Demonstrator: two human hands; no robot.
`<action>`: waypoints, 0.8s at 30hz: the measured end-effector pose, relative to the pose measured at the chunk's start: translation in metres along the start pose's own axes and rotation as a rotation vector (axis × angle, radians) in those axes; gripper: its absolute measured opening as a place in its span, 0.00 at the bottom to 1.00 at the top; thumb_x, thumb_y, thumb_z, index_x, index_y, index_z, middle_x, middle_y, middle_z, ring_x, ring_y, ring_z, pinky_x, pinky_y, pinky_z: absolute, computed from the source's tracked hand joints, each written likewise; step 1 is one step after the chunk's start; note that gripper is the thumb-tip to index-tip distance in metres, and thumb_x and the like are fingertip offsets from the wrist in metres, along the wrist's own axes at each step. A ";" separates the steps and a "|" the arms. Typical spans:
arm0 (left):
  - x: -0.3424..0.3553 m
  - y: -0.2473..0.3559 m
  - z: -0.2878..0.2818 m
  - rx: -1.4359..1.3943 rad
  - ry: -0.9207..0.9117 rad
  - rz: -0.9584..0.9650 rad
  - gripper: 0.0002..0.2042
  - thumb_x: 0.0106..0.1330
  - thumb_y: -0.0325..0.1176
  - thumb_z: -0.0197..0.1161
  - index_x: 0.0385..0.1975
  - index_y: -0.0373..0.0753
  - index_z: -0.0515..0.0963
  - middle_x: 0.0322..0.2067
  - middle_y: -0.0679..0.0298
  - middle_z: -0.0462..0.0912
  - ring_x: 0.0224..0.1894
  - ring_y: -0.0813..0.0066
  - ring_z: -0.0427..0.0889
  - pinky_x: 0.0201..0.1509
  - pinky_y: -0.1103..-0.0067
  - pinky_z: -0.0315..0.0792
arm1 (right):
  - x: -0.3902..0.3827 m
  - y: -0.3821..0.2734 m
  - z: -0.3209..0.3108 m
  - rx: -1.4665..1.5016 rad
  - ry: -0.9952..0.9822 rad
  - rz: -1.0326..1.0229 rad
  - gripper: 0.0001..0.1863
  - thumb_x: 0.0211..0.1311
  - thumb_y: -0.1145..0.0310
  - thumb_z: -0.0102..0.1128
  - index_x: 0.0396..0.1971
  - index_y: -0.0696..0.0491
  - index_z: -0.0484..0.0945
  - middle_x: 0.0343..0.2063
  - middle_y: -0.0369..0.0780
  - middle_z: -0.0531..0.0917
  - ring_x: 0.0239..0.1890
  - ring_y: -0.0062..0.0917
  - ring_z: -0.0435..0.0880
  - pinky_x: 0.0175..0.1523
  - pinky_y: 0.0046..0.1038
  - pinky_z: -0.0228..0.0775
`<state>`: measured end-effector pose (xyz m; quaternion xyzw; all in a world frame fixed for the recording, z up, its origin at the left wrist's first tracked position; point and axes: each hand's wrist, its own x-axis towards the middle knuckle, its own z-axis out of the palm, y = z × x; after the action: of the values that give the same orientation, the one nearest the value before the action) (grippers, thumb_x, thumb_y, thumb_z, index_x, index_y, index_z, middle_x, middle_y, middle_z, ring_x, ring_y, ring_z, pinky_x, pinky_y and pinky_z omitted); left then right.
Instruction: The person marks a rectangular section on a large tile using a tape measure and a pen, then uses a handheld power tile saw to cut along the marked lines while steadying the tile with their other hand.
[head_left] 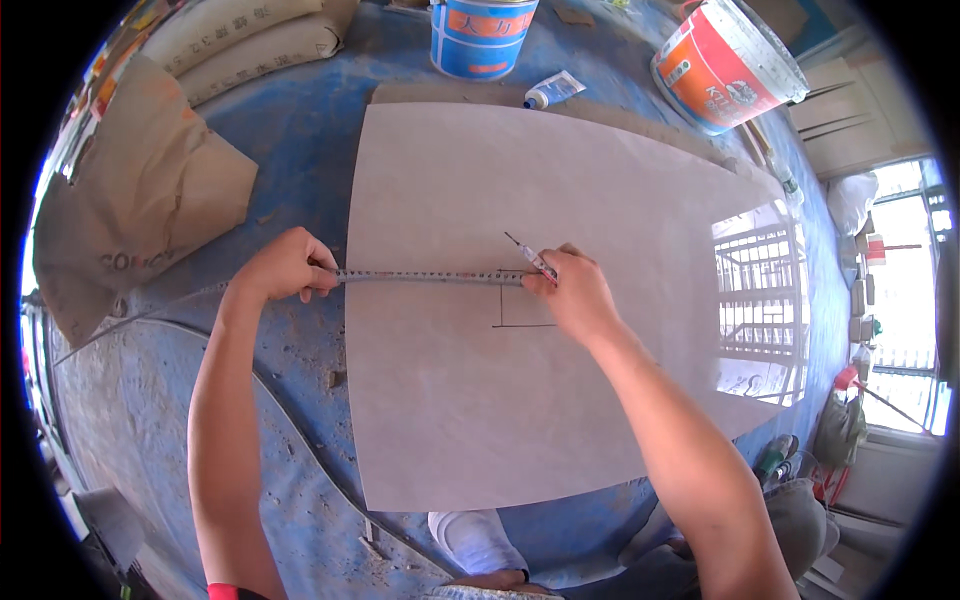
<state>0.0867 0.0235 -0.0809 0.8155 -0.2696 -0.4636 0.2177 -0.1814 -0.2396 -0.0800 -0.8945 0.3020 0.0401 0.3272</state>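
A large pale glossy tile (520,400) lies on the blue ground covering, with a few dark pencil-like lines drawn near its middle. A metal tape measure (420,275) stretches across it. My left hand (283,265) is closed on the tape beside the tile's left edge. My right hand (572,290) holds a slim white marking pen (535,258) with a dark tip and presses at the tape near the drawn lines. The tape continues leftward past my left hand over the blue covering.
Paper sacks (245,45) lie upper left, a crumpled brown bag (150,200) below them. A blue bucket (478,45), a small tube (552,90) and a red-and-white bucket (715,70) stand or lie beyond the tile. My shoe (470,540) shows near its lower edge.
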 end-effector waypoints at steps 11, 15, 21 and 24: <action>0.005 0.005 0.011 0.074 0.051 0.009 0.05 0.56 0.22 0.65 0.32 0.30 0.84 0.21 0.62 0.83 0.22 0.78 0.79 0.28 0.78 0.72 | 0.001 0.000 0.000 0.018 0.018 0.082 0.10 0.63 0.70 0.63 0.43 0.55 0.81 0.41 0.45 0.81 0.45 0.40 0.81 0.47 0.40 0.73; 0.001 0.004 0.016 0.065 0.080 0.009 0.06 0.57 0.23 0.66 0.32 0.30 0.85 0.22 0.61 0.84 0.22 0.78 0.80 0.28 0.79 0.72 | 0.002 0.004 0.002 -0.004 0.049 0.064 0.10 0.62 0.69 0.63 0.42 0.55 0.81 0.42 0.45 0.80 0.46 0.40 0.80 0.48 0.40 0.73; -0.005 0.004 0.021 0.076 0.160 0.032 0.06 0.57 0.24 0.68 0.33 0.31 0.85 0.22 0.60 0.84 0.23 0.77 0.81 0.29 0.78 0.72 | 0.002 0.002 -0.001 -0.024 0.033 0.083 0.10 0.63 0.68 0.63 0.42 0.54 0.82 0.42 0.44 0.80 0.47 0.40 0.80 0.48 0.39 0.73; -0.006 0.004 0.022 0.080 0.166 0.039 0.06 0.57 0.24 0.68 0.32 0.31 0.85 0.22 0.60 0.84 0.23 0.77 0.81 0.29 0.77 0.72 | 0.002 0.001 -0.002 -0.026 0.028 0.088 0.11 0.63 0.68 0.63 0.43 0.54 0.81 0.42 0.44 0.80 0.47 0.40 0.80 0.48 0.40 0.73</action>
<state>0.0636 0.0222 -0.0849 0.8538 -0.2846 -0.3789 0.2154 -0.1812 -0.2426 -0.0796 -0.8849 0.3451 0.0459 0.3093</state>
